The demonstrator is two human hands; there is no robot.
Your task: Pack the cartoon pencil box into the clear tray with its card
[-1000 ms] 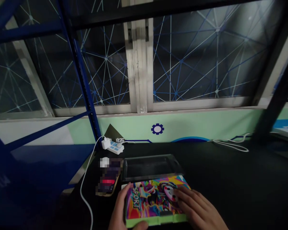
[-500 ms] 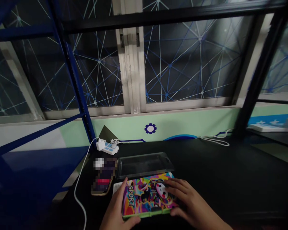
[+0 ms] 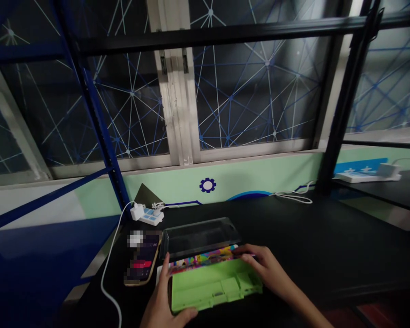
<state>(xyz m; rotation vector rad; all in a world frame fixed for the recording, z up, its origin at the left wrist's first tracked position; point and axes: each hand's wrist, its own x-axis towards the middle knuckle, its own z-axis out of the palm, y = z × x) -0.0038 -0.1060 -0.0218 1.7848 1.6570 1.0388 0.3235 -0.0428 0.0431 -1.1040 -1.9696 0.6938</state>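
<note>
A light green pencil case (image 3: 215,284) lies in front of me on the black tabletop, its green inside with moulded compartments facing up. Along its far edge runs a colourful printed panel (image 3: 205,258). My left hand (image 3: 164,296) grips the left end, thumb at the near corner and fingers along the side. At the far right corner, my right hand (image 3: 264,264) holds the case with its thumb and bent fingers; some fingertips are hidden. Just beyond stands a clear plastic tray (image 3: 200,234).
To the left lies a phone (image 3: 143,259), partly blurred out. Behind it sits a white power strip (image 3: 150,216) with a plugged-in charger, whose white cable (image 3: 105,269) trails forward. A loose white cable (image 3: 294,197) lies by the wall, near a dark rack post (image 3: 343,105).
The printed lid faced up before; now the case's green inside shows, with the print only at the far edge. My right hand moved up to the far corner. The view shifted slightly.
</note>
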